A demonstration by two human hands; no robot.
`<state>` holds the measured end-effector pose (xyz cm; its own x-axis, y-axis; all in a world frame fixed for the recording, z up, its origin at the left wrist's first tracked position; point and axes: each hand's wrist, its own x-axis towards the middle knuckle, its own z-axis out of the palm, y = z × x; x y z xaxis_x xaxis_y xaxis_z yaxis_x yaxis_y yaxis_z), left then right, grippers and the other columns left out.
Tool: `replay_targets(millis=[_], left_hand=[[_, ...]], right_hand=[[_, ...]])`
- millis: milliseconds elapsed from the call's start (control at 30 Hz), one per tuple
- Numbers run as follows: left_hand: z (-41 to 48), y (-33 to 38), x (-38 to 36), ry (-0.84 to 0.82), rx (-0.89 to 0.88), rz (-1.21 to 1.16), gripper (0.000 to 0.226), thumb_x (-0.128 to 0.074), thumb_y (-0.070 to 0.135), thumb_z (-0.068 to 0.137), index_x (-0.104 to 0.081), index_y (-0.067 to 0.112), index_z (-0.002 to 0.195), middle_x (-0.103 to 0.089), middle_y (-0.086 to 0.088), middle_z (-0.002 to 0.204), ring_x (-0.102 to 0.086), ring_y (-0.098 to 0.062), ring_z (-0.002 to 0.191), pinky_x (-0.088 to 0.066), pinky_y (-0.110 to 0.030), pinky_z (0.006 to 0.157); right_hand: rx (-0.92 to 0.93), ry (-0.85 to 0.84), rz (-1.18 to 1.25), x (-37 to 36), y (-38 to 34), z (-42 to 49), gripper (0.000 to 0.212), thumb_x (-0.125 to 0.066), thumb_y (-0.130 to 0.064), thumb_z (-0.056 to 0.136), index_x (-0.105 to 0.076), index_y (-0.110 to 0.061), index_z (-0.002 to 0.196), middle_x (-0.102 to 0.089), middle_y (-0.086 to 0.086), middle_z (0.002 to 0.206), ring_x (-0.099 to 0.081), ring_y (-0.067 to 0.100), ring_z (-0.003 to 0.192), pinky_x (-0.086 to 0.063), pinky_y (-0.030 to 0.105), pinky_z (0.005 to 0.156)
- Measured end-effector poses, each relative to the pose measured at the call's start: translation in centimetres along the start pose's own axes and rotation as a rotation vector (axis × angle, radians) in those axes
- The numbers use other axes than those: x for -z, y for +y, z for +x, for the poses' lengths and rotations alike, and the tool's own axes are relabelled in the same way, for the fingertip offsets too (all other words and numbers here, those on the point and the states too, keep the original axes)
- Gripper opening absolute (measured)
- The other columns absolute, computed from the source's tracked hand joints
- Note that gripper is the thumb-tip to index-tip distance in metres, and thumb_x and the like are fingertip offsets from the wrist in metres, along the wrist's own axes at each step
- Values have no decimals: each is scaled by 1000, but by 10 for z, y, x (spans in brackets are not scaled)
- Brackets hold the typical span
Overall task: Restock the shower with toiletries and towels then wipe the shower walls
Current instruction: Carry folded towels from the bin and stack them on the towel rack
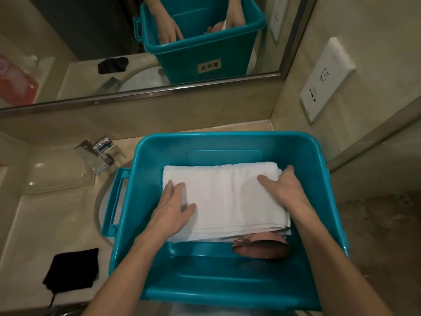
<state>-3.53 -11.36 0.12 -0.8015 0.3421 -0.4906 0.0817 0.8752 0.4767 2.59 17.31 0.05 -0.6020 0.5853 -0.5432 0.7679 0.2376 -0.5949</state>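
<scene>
A teal plastic bin rests on the sink counter in front of me. Inside it lies a stack of folded white towels. My left hand grips the stack's left edge, thumb on top and fingers curled at the side. My right hand holds the right edge the same way, fingers wrapped around the far corner. A pinkish-brown packet lies on the bin floor, partly tucked under the towels' near right corner.
A chrome faucet stands to the left of the bin above the round basin. A black cloth lies on the counter at lower left. A mirror runs along the back wall; a white socket plate is on the right wall.
</scene>
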Motion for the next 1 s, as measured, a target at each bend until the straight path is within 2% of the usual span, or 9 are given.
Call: replay_targets(millis=[133,200,367,500,633,700,800,900,1000], left_hand=[[0,-1,0,6,10,-12,58,-51,40,101,-23,28,151,8,0,169,-3,-17,156,-19,-36,120],[-1,0,-1,10,11,-2,57,-51,40,101,-24,29,150,7,0,169,-3,-17,156,-19,-37,120],[0,-2,-2,14,5,17,60,-51,42,101,-22,29,152,6,-1,169,-3,-17,156,-18,-37,122],[4,-1,-1,1,23,-36,63,-54,45,99,-25,27,153,3,0,169,-6,-17,155,-18,-36,121],[11,3,4,73,178,-449,69,-60,45,96,-29,25,154,-11,4,167,-27,-18,149,-25,-37,121],[12,7,7,120,254,-601,74,-59,43,97,-22,23,157,-21,3,164,-30,-19,147,-26,-35,117],[18,12,6,142,284,-655,72,-58,39,97,-21,17,156,-39,3,147,-41,-17,126,-32,-32,102],[23,12,4,183,298,-696,66,-56,37,97,-27,16,152,-39,7,129,-38,-15,113,-30,-32,94],[24,11,1,170,288,-686,64,-55,36,98,-28,16,152,-39,5,133,-39,-17,115,-30,-32,95]], right_hand=[[-49,-61,244,5,4,-7,55,-78,-44,79,-62,-8,117,-70,4,111,-69,20,94,-58,36,81],[-59,-117,267,3,5,-8,47,-77,-45,80,-66,-11,111,-73,4,104,-71,20,91,-59,36,79],[-98,-169,259,-1,3,0,87,-68,-63,67,-49,-15,138,-64,2,123,-66,22,103,-56,42,93],[-130,-189,165,-2,3,3,78,-56,-40,91,-19,-11,153,-51,5,124,-57,24,102,-50,38,84],[-114,-137,144,-2,3,1,80,-53,-36,90,-10,-11,152,-50,9,127,-57,27,104,-51,42,93],[-135,-102,114,-4,5,-3,83,-54,-42,86,-16,-7,150,-52,12,130,-57,31,111,-50,47,100],[-148,-132,117,-5,9,-7,66,-53,-46,84,-45,-5,135,-61,9,116,-63,29,102,-55,44,94],[-93,-121,104,2,6,-14,45,-56,-41,88,-59,-7,117,-66,7,101,-66,25,90,-58,39,84],[47,-32,-24,12,-3,-24,51,-58,-53,83,-63,-11,113,-68,6,104,-66,25,92,-57,41,85]])
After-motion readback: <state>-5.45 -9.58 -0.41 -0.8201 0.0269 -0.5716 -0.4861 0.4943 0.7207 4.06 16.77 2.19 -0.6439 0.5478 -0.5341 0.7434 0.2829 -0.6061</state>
